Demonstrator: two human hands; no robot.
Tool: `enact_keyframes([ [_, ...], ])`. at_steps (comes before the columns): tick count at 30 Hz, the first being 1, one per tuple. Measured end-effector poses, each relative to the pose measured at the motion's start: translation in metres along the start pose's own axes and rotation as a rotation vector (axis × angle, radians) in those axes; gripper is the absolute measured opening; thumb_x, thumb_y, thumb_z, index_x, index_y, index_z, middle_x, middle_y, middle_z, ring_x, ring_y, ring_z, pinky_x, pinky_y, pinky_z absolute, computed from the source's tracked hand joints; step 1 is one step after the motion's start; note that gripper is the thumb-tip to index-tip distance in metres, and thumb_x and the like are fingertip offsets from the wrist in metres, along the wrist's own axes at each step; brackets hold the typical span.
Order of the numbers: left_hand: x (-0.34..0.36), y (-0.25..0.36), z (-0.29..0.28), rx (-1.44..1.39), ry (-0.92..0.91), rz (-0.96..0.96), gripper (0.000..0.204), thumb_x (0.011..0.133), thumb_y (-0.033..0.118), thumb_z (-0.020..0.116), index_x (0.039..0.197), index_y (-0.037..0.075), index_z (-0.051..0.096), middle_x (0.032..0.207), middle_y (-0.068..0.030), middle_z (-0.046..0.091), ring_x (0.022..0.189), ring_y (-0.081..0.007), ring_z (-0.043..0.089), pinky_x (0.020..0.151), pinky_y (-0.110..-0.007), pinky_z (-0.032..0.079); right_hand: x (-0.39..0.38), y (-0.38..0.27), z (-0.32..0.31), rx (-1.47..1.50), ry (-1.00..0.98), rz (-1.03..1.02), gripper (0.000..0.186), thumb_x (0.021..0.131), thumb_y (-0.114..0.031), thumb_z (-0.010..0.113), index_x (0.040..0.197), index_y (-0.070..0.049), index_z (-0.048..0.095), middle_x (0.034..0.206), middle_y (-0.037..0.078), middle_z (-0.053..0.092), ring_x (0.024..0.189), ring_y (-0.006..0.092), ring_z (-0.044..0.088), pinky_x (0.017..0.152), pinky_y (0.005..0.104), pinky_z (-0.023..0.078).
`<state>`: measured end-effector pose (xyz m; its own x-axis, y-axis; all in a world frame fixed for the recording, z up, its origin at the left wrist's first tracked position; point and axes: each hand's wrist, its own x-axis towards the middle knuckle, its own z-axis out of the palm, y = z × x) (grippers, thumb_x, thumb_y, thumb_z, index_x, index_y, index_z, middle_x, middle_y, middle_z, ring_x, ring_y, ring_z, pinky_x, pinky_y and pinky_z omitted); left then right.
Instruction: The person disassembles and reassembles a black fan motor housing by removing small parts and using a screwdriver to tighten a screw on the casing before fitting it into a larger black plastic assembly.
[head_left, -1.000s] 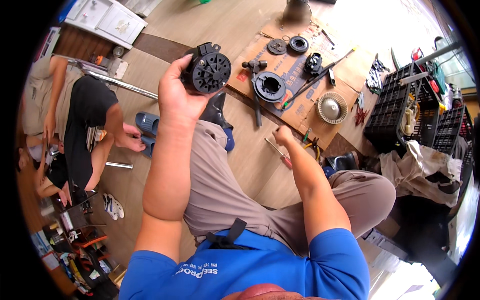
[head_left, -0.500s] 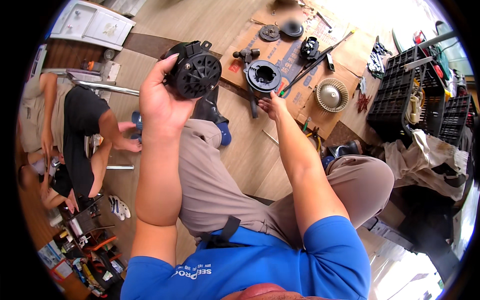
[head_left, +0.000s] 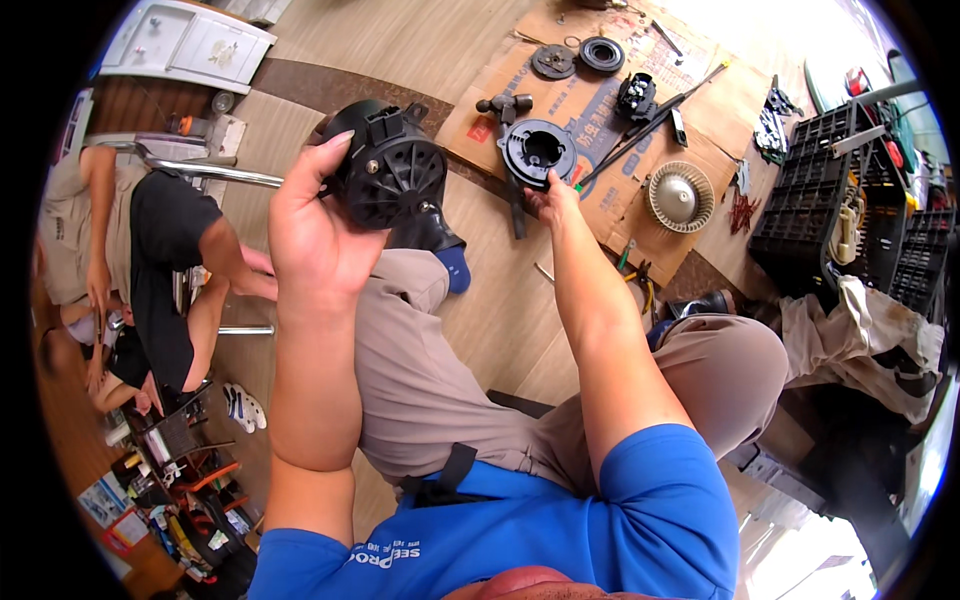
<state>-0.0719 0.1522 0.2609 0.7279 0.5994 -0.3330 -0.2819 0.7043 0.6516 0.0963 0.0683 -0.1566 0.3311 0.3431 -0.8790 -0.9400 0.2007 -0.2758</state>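
Raised on the left, my left hand (head_left: 325, 232) is closed around a black round blower motor (head_left: 398, 178) with a slotted end, the thumb lying over its side. My right arm reaches forward, and the fingers of my right hand (head_left: 551, 202) grip the near rim of a black ring-shaped housing (head_left: 516, 152) with an open middle. Whether this housing is lifted off the cardboard cannot be told. Right beside it lies a hammer (head_left: 507, 104), its dark handle pointing toward me.
Flattened cardboard (head_left: 655, 240) carries a fan wheel (head_left: 681, 197), black discs (head_left: 602, 55), a black connector part (head_left: 636, 97) and long thin rods (head_left: 655, 122). Pliers (head_left: 648, 285) lie at its near edge. Black crates (head_left: 805, 200) stand right. Another person (head_left: 175, 270) sits left.
My right hand has closed in on the ring-shaped housing, and its thumb now overlaps the rim. The blower motor in my left hand has turned slightly. The whole view has shifted a little.
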Motion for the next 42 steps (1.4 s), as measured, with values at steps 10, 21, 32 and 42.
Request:
enact_keyframes([
  [10, -0.001, 0.001, 0.003, 0.074, 0.113, 0.080, 0.019, 0.095, 0.009, 0.058, 0.111, 0.000, 0.063, 0.109, -0.0128, 0.069, 0.101, -0.0255, 0.068, 0.091, -0.043, 0.055, -0.027, 0.000, -0.016, -0.186, -0.119, -0.295, 0.010, 0.098, -0.015, 0.064, 0.106, -0.010, 0.061, 0.088, 0.003, 0.068, 0.064, 0.0147, 0.060, 0.045, 0.0291, 0.047],
  [21, -0.005, -0.001, -0.005, 0.092, 0.077, 0.194, 0.023, 0.094, 0.006, 0.058, 0.116, 0.007, 0.054, 0.110, -0.0103, 0.064, 0.099, -0.0238, 0.067, 0.089, -0.043, 0.056, -0.135, -0.022, 0.002, -0.191, -0.674, -0.245, 0.008, 0.099, -0.012, 0.061, 0.106, -0.009, 0.060, 0.089, 0.003, 0.069, 0.070, 0.0155, 0.063, 0.053, 0.0317, 0.047],
  [32, -0.025, -0.018, 0.014, 0.103, -0.144, 0.379, 0.054, 0.089, -0.003, 0.061, 0.136, 0.009, 0.038, 0.110, -0.0094, 0.058, 0.099, -0.0213, 0.063, 0.087, -0.039, 0.059, -0.330, -0.094, 0.011, -0.467, -0.611, -0.223, 0.015, 0.092, -0.009, 0.061, 0.104, -0.002, 0.062, 0.092, 0.010, 0.071, 0.079, 0.0233, 0.072, 0.065, 0.0366, 0.059],
  [42, -0.040, -0.048, 0.045, 0.240, -0.252, 0.432, 0.066, 0.085, -0.003, 0.056, 0.145, 0.009, 0.030, 0.116, -0.0128, 0.058, 0.104, -0.0250, 0.064, 0.088, -0.042, 0.059, -0.415, -0.115, -0.041, -0.356, -0.586, -0.284, 0.018, 0.097, -0.014, 0.060, 0.109, 0.000, 0.064, 0.099, 0.009, 0.072, 0.083, 0.0185, 0.072, 0.069, 0.0319, 0.060],
])
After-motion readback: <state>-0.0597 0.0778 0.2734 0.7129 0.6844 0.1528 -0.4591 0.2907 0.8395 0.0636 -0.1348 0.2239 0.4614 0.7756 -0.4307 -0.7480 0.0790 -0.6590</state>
